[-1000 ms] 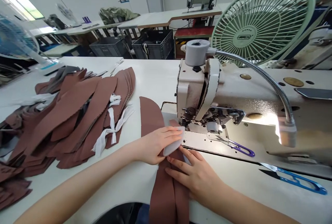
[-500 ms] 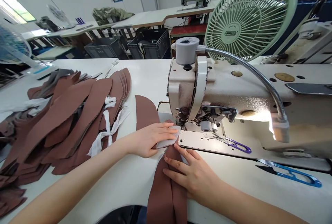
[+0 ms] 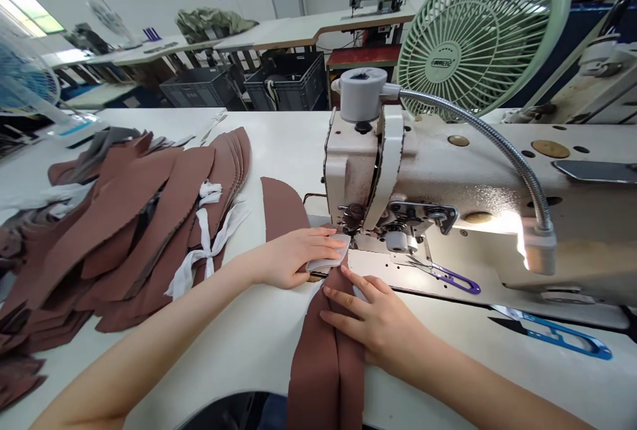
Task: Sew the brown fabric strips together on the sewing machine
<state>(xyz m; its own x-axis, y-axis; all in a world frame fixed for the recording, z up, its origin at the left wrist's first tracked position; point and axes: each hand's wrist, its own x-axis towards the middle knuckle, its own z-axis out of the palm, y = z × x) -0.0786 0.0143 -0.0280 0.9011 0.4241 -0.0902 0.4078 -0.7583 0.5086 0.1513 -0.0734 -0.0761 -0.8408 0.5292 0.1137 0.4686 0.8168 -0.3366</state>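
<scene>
A brown fabric piece (image 3: 326,363) with a lengthwise seam runs from the table's front edge up to the needle area of a sewing machine (image 3: 363,178). My left hand (image 3: 293,257) lies flat over a small whitish translucent piece (image 3: 328,254) just in front of the presser foot, fingers stretched out. Below it, my right hand (image 3: 373,314) rests on the fabric beside the seam, its fingers spread and pressing down. Another end of brown fabric (image 3: 281,208) shows beyond my left hand. What lies under the left palm is hidden.
Stacked brown pieces (image 3: 164,237) bound with a white strip (image 3: 204,251) cover the table's left. Purple thread snips (image 3: 455,279) lie on the machine bed, blue snips (image 3: 562,337) nearer me. A green fan (image 3: 482,38) stands behind the machine. Grey crates (image 3: 293,85) sit further back.
Both hands have shifted slightly right and up in the picture, along with the whitish piece and the brown fabric. The view itself has moved a little. Both hands keep their flat pose.
</scene>
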